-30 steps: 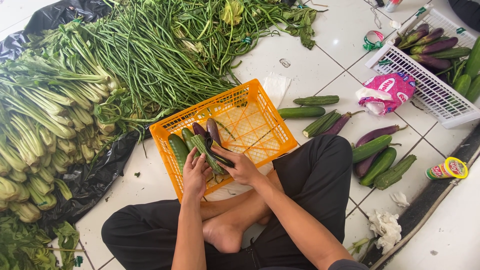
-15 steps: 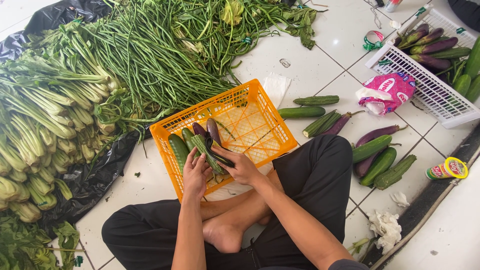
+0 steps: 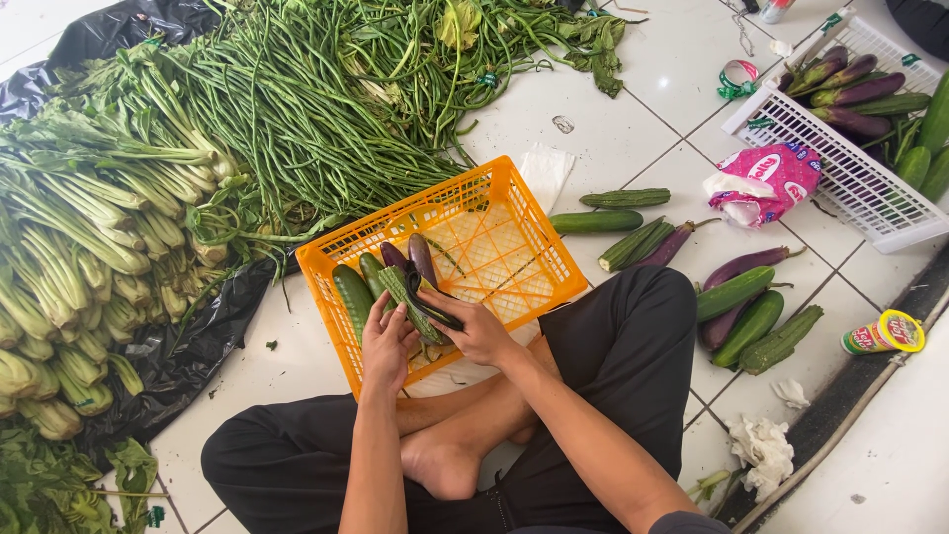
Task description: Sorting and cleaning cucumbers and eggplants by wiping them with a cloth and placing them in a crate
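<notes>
On a white tiled floor (image 3: pixel 633 129), seen from the head camera, a person sits cross-legged with an orange plastic crate (image 3: pixel 514 213) pulled tight against the shins, both hands working at its near corner. The left hand (image 3: pixel 388 341) rests flat-fingered on a ridged green gourd (image 3: pixel 405 295), pressing it against two cucumbers (image 3: pixel 353 297) already lined up along the crate's left wall. The right hand (image 3: pixel 476 331) is closed around a dark purple eggplant (image 3: pixel 435 307), its tip angled in beside a second eggplant (image 3: pixel 423 255) lying just beyond the fingers. The vegetables appear to be laid parallel so they pack snugly, and most of the crate floor beyond the right hand is not yet filled.

Beyond the left hand, a heap of long beans (image 3: pixel 316 109) and bundled leafy greens (image 3: pixel 89 227) crowd the crate's far rim on black plastic sheeting (image 3: pixel 188 356), leaving little room on that side. To the right of the right hand, past the knee, loose cucumbers, gourds and eggplants (image 3: pixel 751 307) lie scattered within reach on open tile. Farther out that way sit a pink printed bag (image 3: pixel 766 183), a white wire basket (image 3: pixel 850 178) of more eggplants, and a small yellow-lidded tin (image 3: pixel 885 334) near a dark floor edge.
</notes>
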